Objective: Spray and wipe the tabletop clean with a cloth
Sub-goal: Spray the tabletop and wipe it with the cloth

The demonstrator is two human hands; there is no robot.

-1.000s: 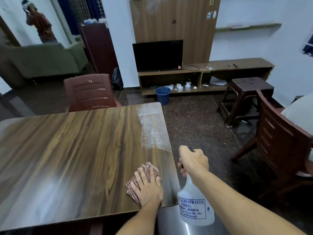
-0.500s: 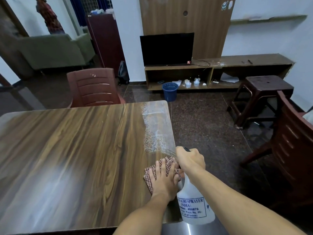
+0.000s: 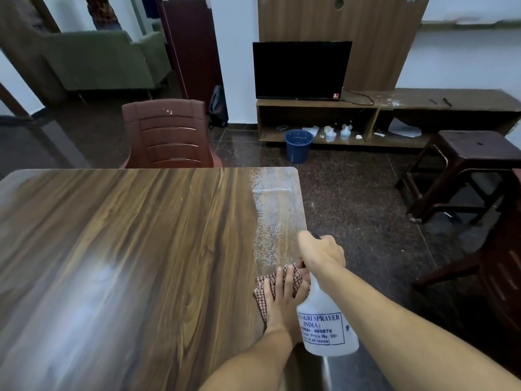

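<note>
The checked cloth [image 3: 270, 289] lay flat on the tabletop [image 3: 127, 249] by its right edge, toward the near corner, pinned under the left hand [image 3: 282, 299] with fingers spread. A second earlier it had sat further in; it had since slid right and toward the band of spray droplets [image 3: 272, 221] along that edge. The right hand [image 3: 321, 253] stayed clenched round the spray bottle [image 3: 327, 325], just beside the cloth. Wiping the wet strip looked about to begin.

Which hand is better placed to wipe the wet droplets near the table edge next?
Left. The left hand already presses the cloth just below the droplets; the right hand holds the spray bottle.
</note>
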